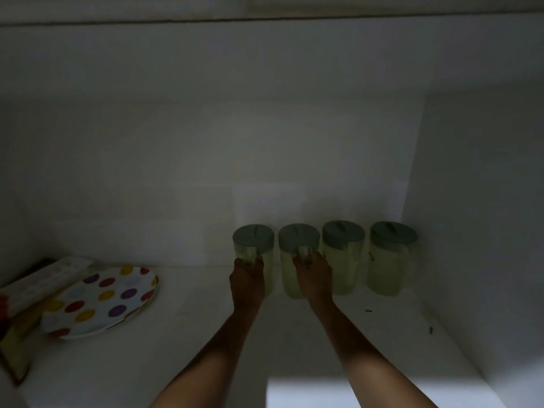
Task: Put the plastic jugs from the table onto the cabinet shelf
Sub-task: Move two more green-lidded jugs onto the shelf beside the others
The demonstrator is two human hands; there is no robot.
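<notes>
Several pale green plastic jugs with grey-green lids stand upright in a row at the back of the white cabinet shelf (206,334). My left hand (247,278) grips the handle of the leftmost jug (253,238). My right hand (313,275) grips the handle of the second jug (298,238). Both of these jugs rest on the shelf. To their right stand a third jug (343,254) and a fourth jug (390,260), close to the cabinet's right wall, with no hand on them. The scene is dim.
A white plate with coloured dots (103,301) lies on the shelf's left side, leaning on a stack of flat items (26,293). The cabinet's right wall (471,231) stands just beyond the fourth jug. Bare shelf lies between the plate and the jugs.
</notes>
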